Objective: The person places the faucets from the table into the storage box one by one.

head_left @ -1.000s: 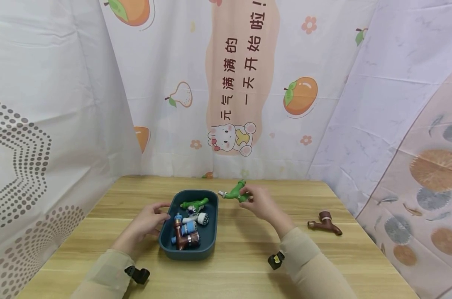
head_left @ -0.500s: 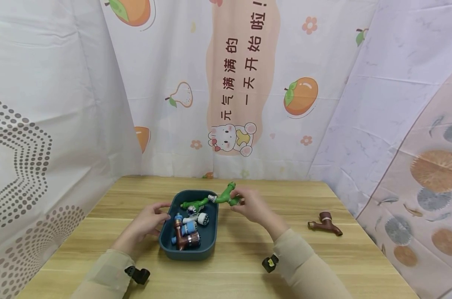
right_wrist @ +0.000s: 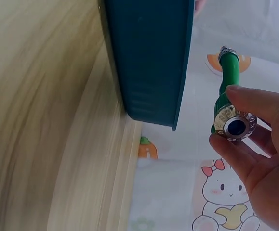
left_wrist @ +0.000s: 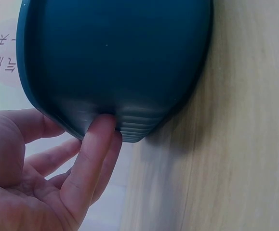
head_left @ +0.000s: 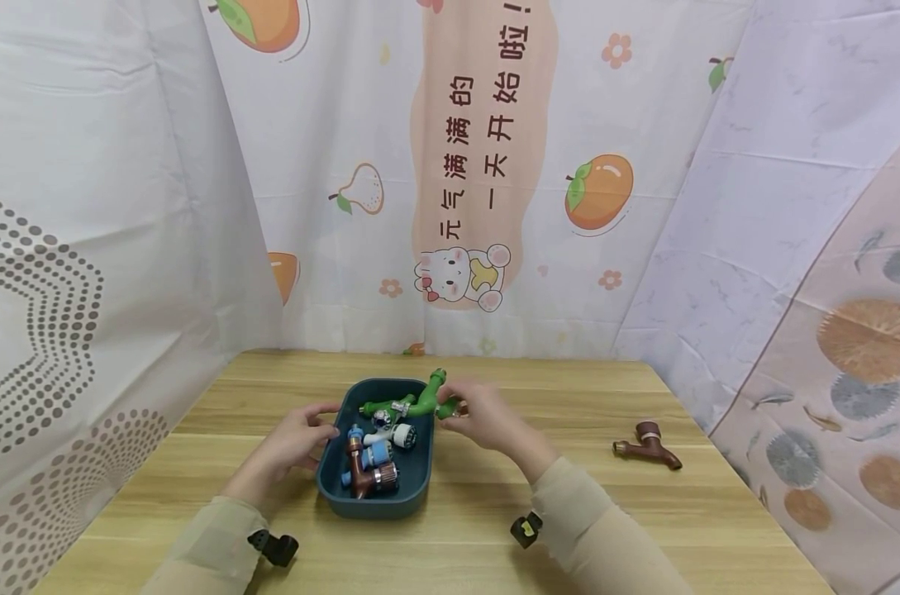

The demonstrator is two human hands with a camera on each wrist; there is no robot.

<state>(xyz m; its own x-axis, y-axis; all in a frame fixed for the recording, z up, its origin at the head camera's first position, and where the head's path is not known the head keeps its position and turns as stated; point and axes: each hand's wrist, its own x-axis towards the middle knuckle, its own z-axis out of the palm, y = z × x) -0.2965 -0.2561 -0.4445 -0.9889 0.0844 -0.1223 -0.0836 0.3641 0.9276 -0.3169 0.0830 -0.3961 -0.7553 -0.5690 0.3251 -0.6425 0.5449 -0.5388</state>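
My right hand [head_left: 479, 417] pinches a green plastic tap [head_left: 425, 402] between thumb and fingertips. The tap hangs over the right rim of a dark teal bin [head_left: 412, 496], one branch up and a silver end towards the inside. A round, silver-ringed end of this tap [right_wrist: 235, 126] faces the right wrist camera. At the bin's left side, my left hand [head_left: 297, 442] holds the rim, with fingers [left_wrist: 88, 163] against the outer wall. Inside the bin lie another green tap [head_left: 378, 406], a white one [head_left: 402, 435], a blue one [head_left: 376, 454] and a brown one [head_left: 362, 475].
Another brown tap [head_left: 648, 446] lies on the wooden table [head_left: 524, 529] to the right. Printed curtains [head_left: 345, 273] hang behind the table and along both sides.
My right hand has carried the green tap leftward, from beside the bin to over its right rim. The left hand and the bin stay where they were.
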